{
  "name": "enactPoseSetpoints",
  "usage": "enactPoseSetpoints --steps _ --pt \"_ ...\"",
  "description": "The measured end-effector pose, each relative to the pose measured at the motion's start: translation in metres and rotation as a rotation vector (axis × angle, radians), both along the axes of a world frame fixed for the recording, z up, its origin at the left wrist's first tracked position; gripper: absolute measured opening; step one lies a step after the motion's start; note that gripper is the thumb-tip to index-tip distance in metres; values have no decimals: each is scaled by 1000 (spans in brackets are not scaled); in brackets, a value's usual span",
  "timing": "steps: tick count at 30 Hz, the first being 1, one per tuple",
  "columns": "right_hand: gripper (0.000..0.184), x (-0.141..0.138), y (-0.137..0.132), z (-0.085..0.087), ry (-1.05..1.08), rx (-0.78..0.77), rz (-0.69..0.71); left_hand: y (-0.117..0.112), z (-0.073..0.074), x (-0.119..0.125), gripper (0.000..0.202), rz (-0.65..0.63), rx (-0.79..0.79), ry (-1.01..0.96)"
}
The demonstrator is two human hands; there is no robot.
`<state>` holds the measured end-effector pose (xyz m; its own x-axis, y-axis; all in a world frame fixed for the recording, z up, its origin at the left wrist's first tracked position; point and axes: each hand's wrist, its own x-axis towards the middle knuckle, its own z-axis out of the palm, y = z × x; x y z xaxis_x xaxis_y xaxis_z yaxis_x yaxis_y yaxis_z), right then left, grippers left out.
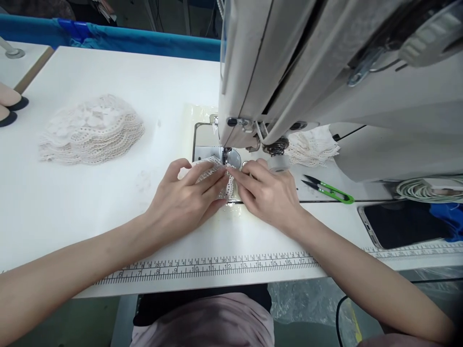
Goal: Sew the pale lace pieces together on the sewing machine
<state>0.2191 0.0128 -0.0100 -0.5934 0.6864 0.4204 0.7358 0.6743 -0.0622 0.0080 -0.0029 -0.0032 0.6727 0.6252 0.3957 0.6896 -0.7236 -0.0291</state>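
Under the needle of a white sewing machine [246, 72] lies a small strip of white eyelet lace [230, 185]. My left hand [190, 195] presses on the lace from the left, its fingertips close to the presser foot [225, 155]. From the other side my right hand [269, 190] pinches the lace's edge, fingers bent together. The two hands' fingertips nearly meet in front of the foot. Part of the lace is hidden beneath my fingers.
A stack of lace pieces [94, 130] sits on the left, more lace [313, 147] behind the machine head. Green thread snips [329, 189], a phone [405, 224] and coiled cord [430, 189] lie at right. A printed ruler [213, 267] runs along the table's front edge.
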Motion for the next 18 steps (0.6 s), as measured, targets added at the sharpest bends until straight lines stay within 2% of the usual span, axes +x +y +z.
enactPoseSetpoints --steps 5,18 --pt "32 -1 -2 -1 -56 68 13 -1 -1 -1 32 11 -66 -52" --pt "29 0 1 -3 -102 131 -16 4 -2 0 30 40 63 28"
